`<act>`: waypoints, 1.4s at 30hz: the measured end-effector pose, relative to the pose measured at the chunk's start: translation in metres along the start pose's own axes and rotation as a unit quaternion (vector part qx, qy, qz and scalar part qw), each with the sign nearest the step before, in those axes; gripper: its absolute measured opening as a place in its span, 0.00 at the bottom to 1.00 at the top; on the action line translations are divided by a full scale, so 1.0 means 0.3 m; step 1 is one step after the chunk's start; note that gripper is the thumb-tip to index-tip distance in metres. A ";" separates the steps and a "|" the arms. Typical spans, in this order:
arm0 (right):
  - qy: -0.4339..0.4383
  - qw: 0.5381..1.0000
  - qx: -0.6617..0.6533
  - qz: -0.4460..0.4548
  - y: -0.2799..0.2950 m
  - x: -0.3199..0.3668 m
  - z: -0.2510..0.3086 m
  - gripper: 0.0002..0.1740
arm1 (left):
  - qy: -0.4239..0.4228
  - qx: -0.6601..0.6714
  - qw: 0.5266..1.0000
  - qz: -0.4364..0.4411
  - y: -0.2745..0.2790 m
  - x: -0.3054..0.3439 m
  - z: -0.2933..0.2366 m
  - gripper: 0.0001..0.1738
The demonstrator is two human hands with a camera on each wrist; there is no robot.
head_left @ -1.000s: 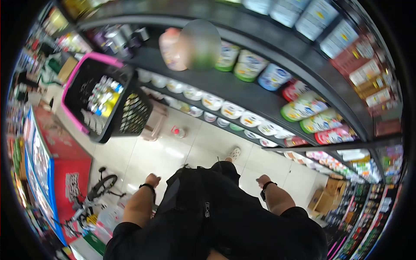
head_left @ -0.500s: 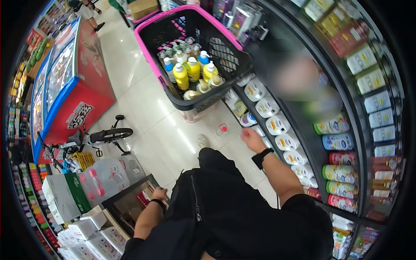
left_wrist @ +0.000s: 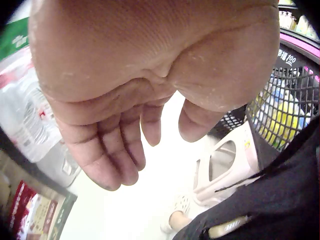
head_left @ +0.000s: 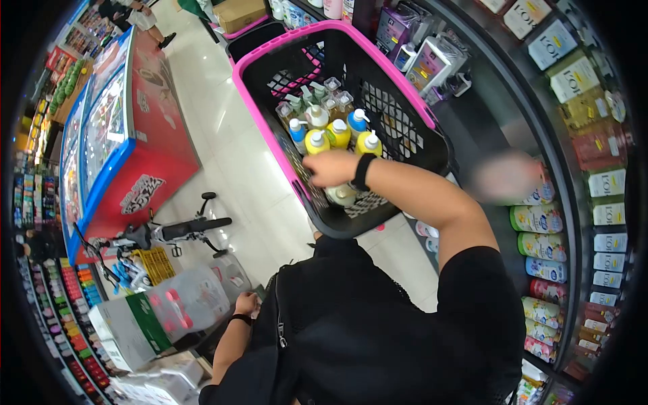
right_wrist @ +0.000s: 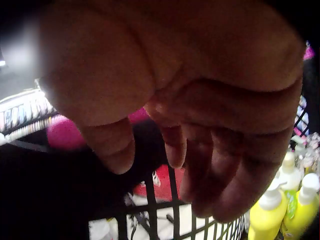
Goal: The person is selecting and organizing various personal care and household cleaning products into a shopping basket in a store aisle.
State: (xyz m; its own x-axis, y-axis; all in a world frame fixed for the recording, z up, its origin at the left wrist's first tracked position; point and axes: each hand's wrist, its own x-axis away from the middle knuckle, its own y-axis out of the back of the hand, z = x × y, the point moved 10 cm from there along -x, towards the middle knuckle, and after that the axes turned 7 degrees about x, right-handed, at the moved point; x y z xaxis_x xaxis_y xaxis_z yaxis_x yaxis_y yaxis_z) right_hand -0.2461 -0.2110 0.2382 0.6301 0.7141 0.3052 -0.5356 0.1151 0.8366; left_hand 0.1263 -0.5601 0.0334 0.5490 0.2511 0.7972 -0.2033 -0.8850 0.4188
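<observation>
A black shopping basket with a pink rim (head_left: 398, 75) stands in front of me. Several pump bottles fill part of it, among them yellow bottles (head_left: 339, 138) and blue-capped ones. My right hand (head_left: 334, 169) is over the basket's near side, beside the yellow bottles. In the right wrist view its fingers (right_wrist: 240, 170) bend loosely in front of the mesh wall (right_wrist: 172, 205) with nothing between them. Down by my left side hangs my left hand (head_left: 248, 304), its fingers (left_wrist: 107, 155) relaxed and holding nothing.
A pale plastic stool (left_wrist: 250, 150) is under the basket. To the left are a red ice-cream freezer (head_left: 162, 155), a small bicycle (head_left: 179, 231) and clear plastic-wrapped goods (head_left: 182, 307). Shelves with bottles (head_left: 540, 246) run along the right. Another person stands at the far upper left.
My right hand has moved from beside the shelf up and left over the basket. The view first swung so the basket came to the middle. My left hand stays low, holding nothing.
</observation>
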 end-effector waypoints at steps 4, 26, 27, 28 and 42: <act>0.042 0.984 -0.002 0.172 -0.222 -0.177 -0.059 0.28 | -0.010 0.096 0.995 -0.010 0.185 -0.339 -0.016 0.14; -0.151 0.950 0.152 0.226 -0.579 -0.045 -0.313 0.16 | -0.735 -0.088 0.672 -0.023 0.144 0.149 -1.955 0.10; -0.191 0.946 0.130 0.228 -0.535 -0.032 -0.321 0.18 | -0.742 -0.091 0.664 0.001 0.141 0.144 -1.964 0.10; -0.229 0.939 0.109 0.230 -0.498 -0.014 -0.320 0.19 | -0.747 -0.095 0.658 0.024 0.139 0.140 -1.965 0.10; -0.267 0.942 0.102 -0.174 0.546 0.315 0.255 0.17 | -0.770 -0.116 0.532 0.332 0.020 0.315 -2.118 0.35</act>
State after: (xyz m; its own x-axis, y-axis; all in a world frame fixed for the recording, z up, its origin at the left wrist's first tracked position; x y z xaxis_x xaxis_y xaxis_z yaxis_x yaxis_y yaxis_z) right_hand -0.2313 -0.1776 0.4390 0.9698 0.2024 0.1361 -0.1597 0.1049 0.9816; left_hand -0.3381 -0.2925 0.3875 0.2709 -0.8644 -0.4237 -0.7642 -0.4607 0.4514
